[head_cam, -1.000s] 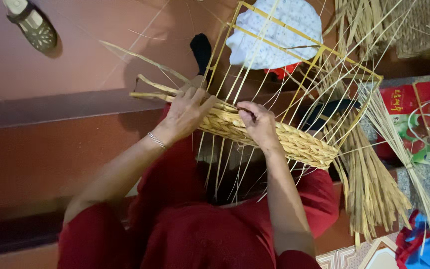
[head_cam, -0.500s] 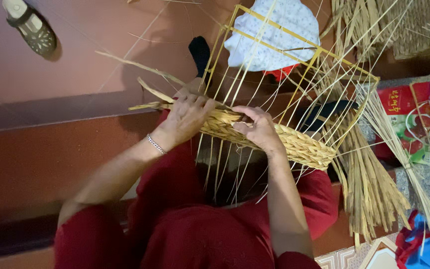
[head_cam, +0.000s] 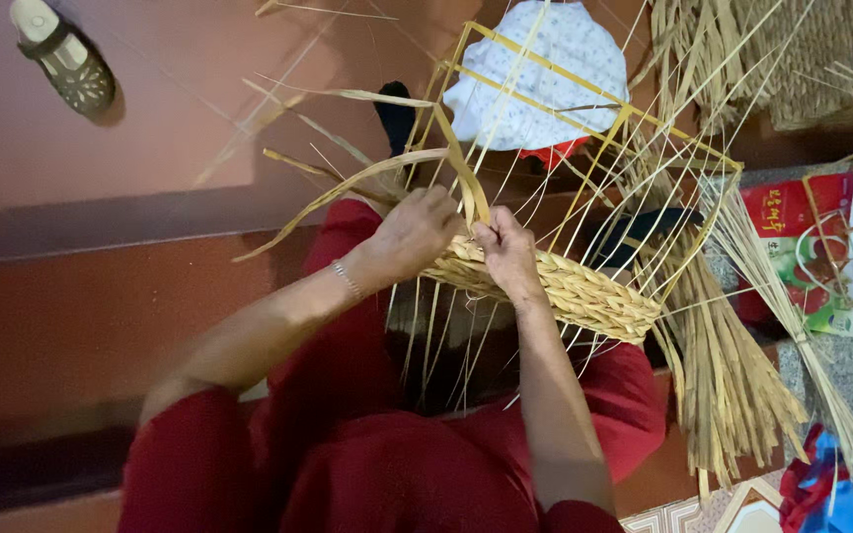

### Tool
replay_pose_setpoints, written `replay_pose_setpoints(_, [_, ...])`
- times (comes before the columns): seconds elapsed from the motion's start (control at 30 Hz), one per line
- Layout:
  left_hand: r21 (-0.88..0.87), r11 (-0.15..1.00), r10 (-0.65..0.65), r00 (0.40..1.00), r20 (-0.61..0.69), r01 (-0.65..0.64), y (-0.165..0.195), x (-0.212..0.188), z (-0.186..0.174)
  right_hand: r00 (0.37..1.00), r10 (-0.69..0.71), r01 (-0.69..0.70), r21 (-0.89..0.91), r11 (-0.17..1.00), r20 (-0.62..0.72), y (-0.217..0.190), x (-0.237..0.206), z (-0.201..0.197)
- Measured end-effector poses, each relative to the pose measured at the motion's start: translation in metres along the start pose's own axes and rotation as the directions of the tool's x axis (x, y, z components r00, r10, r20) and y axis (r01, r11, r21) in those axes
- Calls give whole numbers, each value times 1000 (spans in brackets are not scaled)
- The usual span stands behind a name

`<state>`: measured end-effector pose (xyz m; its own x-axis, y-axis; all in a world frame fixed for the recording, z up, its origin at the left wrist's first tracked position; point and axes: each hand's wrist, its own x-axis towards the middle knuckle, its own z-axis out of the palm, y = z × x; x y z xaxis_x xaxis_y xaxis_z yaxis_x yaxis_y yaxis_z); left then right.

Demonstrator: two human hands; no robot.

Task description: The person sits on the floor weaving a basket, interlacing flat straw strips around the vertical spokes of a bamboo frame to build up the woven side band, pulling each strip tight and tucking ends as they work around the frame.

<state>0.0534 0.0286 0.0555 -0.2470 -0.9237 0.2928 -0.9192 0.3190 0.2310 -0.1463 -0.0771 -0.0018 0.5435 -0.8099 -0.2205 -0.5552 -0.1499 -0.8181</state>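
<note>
Weaving: left hand (head_cam: 417, 232) and right hand (head_cam: 505, 252) each pinched a strand (head_cam: 348, 188) at the band (head_cam: 565, 286).
Strand: light, pliant, brittle if creased.
Grip: beside the band.

Warm, dim indoor light; soft shadows at nine o'clock on the floor (head_cam: 101, 326); slightly soft focus, mild grain throughout.

The woven band (head_cam: 565, 286) looks like dry, matt straw, coarse and ribbed. Loose strands (head_cam: 367, 178) are flat, papery reed. The frame (head_cam: 584, 89) seems thin yellow-coated wire, smooth. Red clothing (head_cam: 367, 464) is soft matt cloth. The floor (head_cam: 150, 128) is smooth tile with a dull sheen.
</note>
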Motion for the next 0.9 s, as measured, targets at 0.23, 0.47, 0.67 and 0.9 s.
replay_pose_setpoints(0.23, [31, 942, -334, 943, -13, 334, -25, 56, 82, 999, -36, 36, 52, 998, 4, -35, -8, -10])
replay_pose_setpoints(0.47, [-864, 100, -699, 653, 291, 493, -31, 35, 42, 999, -27, 29, 122, 992, -18, -20, -1, -2])
replay_pose_setpoints(0.67, [-916, -344, -563, 735, 378, 208, 12, -16, 3, 983, -114, 126, 77, 989, -143, -36, 3, 6])
replay_pose_setpoints(0.9, [-806, 510, -472, 881, 30, 301, 23, -14, -28, 971, -111, 113, -6, 994, -213, -53, 3, 18])
